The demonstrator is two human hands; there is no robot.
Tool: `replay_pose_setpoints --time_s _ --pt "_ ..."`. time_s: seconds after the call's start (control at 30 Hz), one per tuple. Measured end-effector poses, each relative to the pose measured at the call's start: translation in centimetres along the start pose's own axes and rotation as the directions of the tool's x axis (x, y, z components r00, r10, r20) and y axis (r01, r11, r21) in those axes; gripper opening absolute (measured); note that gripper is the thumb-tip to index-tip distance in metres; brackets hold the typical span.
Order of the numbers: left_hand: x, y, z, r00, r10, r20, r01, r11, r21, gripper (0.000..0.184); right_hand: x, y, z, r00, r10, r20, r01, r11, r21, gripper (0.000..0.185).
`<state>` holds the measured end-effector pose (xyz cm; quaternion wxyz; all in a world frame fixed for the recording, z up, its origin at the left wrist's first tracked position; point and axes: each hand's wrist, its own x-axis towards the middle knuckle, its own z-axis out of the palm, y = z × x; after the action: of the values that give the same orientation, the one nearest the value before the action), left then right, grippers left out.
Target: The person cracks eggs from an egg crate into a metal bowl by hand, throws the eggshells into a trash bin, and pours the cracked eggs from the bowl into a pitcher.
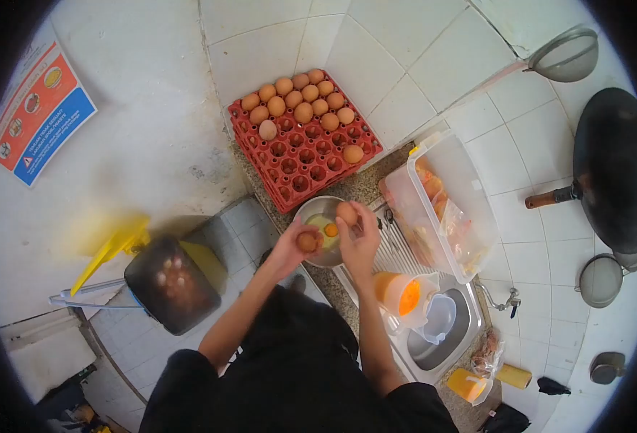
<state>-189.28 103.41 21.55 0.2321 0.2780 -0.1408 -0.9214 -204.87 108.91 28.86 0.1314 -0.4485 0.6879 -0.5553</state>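
My left hand (287,254) is closed around a brown egg (307,241) at the left side of a metal bowl (310,205); I cannot tell if this one is whole or an opened shell. Pinched in the fingers of my right hand (360,242) is another brown egg (346,213), which looks whole, over the bowl's right side. Inside the bowl lie a yolk (331,229) and clear egg white. Just behind the bowl stands a stack of red egg trays (290,184), with several brown eggs mostly in its far rows.
Right of the bowl are a clear plastic bin (477,209) with bagged food, a jug of orange liquid (387,289) and a sink (423,364). A black bin (192,296) with shells stands lower left. A pan (611,166) and strainers (574,58) hang on the tiled wall.
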Motion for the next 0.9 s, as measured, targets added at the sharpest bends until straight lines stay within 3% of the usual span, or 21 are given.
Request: replay_pose_setpoints --time_s 0.03,0.13,0.23,0.27,0.3,0.37,0.4,0.5,0.7,0.8,0.9 --pt "1.8 -0.5 0.7 0.999 0.026 -0.033 -0.025 0.999 0.031 0.057 -0.6 -0.1 0.2 0.994 -0.044 -0.102 0.045 0.999 0.001 0.041" --pt "6.3 -1.6 2.0 0.995 0.044 -0.094 -0.038 0.997 0.069 0.061 -2.1 1.9 0.6 0.959 -0.283 -0.018 0.26 0.903 -0.341 0.041" --pt "6.8 -1.7 2.9 0.997 0.042 -0.068 -0.035 0.994 0.107 0.062 -2.5 5.0 1.0 0.998 0.018 -0.056 -0.027 0.984 -0.176 0.039" --pt "6.6 -1.4 2.4 1.0 0.007 0.009 -0.008 0.998 0.057 0.053 -2.3 5.0 1.2 0.964 0.246 -0.1 -0.232 0.963 0.14 0.037" --pt "6.3 -1.3 2.1 0.999 0.035 -0.006 -0.034 0.991 0.128 0.05 -2.0 5.2 0.8 0.918 0.395 -0.042 -0.365 0.88 0.302 0.036" --pt "5.9 -1.1 2.0 0.996 0.091 -0.019 -0.082 0.959 0.27 0.043 -1.3 5.5 -0.6 0.774 0.619 0.134 -0.571 0.591 0.57 0.035" --pt "5.7 -0.9 2.3 0.993 0.122 0.0 -0.112 0.913 0.393 0.041 -1.3 5.9 -1.0 0.738 0.637 0.221 -0.612 0.495 0.616 0.037" --pt "5.4 -0.4 2.5 0.98 0.184 0.073 -0.185 0.722 0.667 0.041 -1.1 6.6 -1.5 0.675 0.65 0.349 -0.695 0.4 0.597 0.04" --pt "6.0 1.7 1.5 0.952 0.209 0.223 -0.28 0.302 0.911 0.048 -1.1 8.5 -1.2 0.72 0.559 0.411 -0.694 0.559 0.454 0.039" --pt "6.3 2.1 1.6 0.922 0.232 0.311 -0.335 0.071 0.94 0.049 -0.9 10.0 0.0 0.842 0.448 0.3 -0.524 0.81 0.262 0.038" --pt "6.5 2.0 2.1 0.904 0.255 0.343 -0.341 -0.053 0.939 0.048 -0.5 10.3 1.2 0.966 0.185 0.182 -0.151 0.971 -0.187 0.036"
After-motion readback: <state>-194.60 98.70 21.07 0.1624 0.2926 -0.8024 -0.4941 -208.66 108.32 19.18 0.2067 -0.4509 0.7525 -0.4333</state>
